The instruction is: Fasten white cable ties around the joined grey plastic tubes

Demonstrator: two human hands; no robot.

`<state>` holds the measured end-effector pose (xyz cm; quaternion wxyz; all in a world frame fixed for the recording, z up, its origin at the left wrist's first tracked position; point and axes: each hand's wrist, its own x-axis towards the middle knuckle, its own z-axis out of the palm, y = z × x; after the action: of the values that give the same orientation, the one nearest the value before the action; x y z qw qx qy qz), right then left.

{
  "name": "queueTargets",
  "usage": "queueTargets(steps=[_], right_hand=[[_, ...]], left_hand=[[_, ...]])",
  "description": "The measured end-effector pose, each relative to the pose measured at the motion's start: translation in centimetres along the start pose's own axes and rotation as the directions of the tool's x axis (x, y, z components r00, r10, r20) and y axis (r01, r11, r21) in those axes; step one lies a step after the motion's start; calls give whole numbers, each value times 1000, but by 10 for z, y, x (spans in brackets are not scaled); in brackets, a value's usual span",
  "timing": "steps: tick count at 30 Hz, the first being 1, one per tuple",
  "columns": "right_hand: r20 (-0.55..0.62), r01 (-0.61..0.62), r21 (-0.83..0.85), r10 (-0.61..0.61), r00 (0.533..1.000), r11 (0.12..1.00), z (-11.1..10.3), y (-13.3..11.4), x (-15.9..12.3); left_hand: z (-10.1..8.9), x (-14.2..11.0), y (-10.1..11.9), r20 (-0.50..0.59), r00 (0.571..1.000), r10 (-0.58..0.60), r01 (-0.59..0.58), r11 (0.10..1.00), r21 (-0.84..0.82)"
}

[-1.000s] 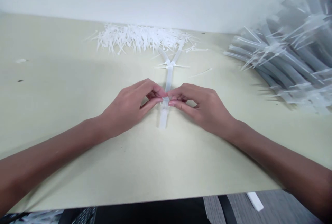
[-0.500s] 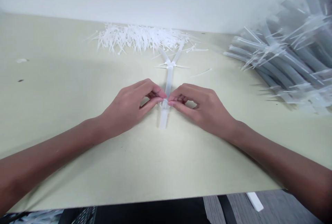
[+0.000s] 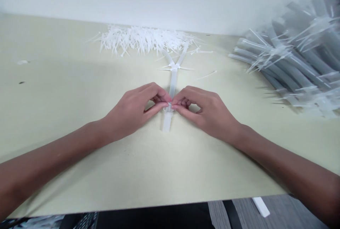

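A translucent Y-shaped tube assembly [image 3: 173,80] lies on the table in the middle of the head view, its two branches pointing away from me. Cable ties stick out sideways at its fork. Over its lower part, just above the wider near end [image 3: 167,122], my left hand [image 3: 145,107] and my right hand [image 3: 199,107] meet fingertip to fingertip. Both are closed in a pinch on a thin white cable tie [image 3: 169,105], mostly hidden by the fingers. I cannot tell whether the tie is threaded through its head.
A heap of white cable ties [image 3: 145,39] lies at the table's back edge, by the wall. One loose tie [image 3: 207,75] rests right of the tube. Many grey tube assemblies [image 3: 294,66] are piled at the right. A white object [image 3: 260,206] shows below the table's front edge.
The fingertips of both hands have drawn slightly closer together over the tube, and the tie loop that showed between them is now smaller or hidden. The tube has stayed in place.
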<state>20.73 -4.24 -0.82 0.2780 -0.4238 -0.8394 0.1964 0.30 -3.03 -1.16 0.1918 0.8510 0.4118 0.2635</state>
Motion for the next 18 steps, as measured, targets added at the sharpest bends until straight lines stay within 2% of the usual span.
queueTargets(steps=[8, 18], right_hand=[[-8, 1, 3, -1, 1000, 1000, 1, -1, 0], [-42, -11, 19, 12, 999, 1000, 3, 0, 0]], left_hand=[[0, 2, 1, 46, 996, -70, 72, 997, -35], [1, 1, 1, -8, 995, -98, 98, 995, 17]])
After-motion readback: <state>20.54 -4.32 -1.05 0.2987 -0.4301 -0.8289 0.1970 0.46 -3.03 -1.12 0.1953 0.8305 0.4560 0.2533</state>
